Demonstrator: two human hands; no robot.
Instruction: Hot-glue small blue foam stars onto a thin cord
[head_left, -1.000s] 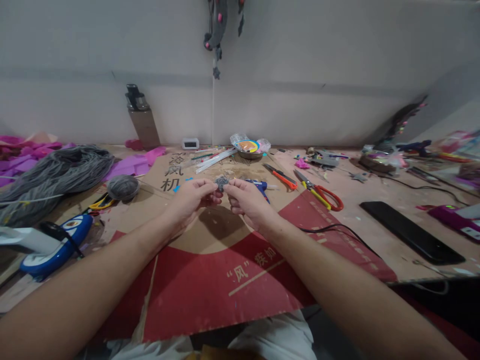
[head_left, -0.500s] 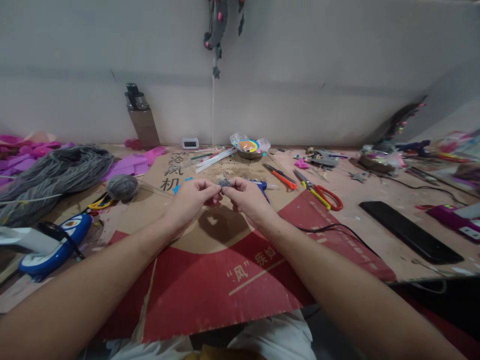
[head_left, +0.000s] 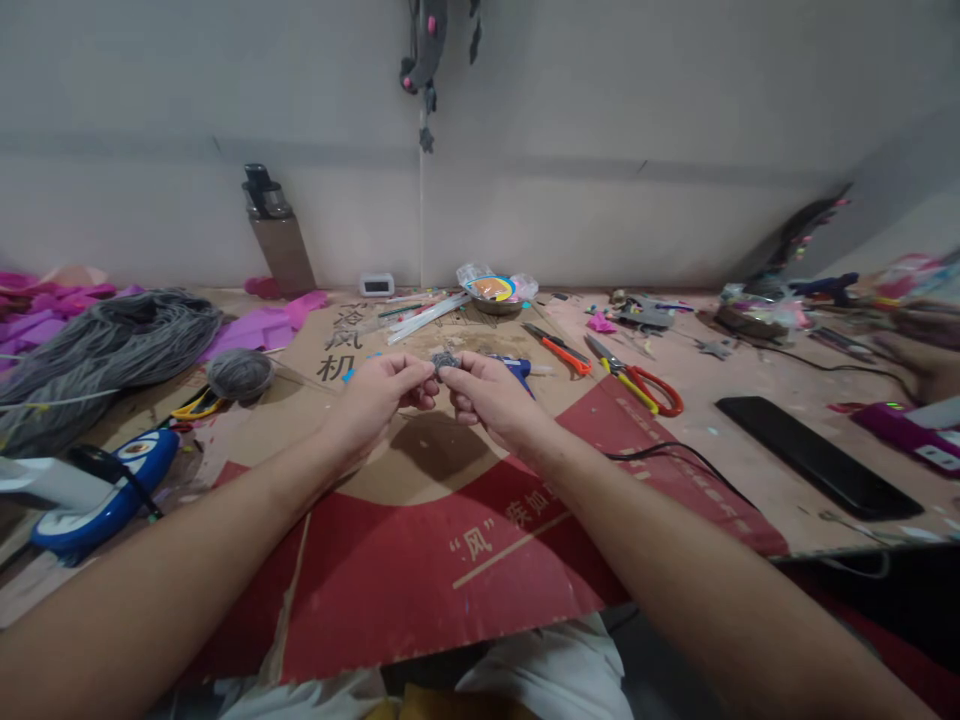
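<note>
Above the cardboard, my left hand and my right hand meet, thumbs and fingers pinched on a small grey yarn-covered piece. Its shape is partly hidden by my fingertips. Just behind my right hand lies a blue glue gun, mostly covered by the hand. A ball of grey yarn rests left of my left hand, beside yellow-handled scissors.
Red-and-tan cardboard covers the table. Right of my hands lie orange-handled snips, red-and-yellow scissors and a black phone. A grey yarn skein is at left; a wrapped bowl stands behind.
The view has shifted slightly. Both hands keep their pinch on the grey piece, with small finger movements. A blurred skin-toned shape, perhaps another person's hand, now shows at the right edge.
</note>
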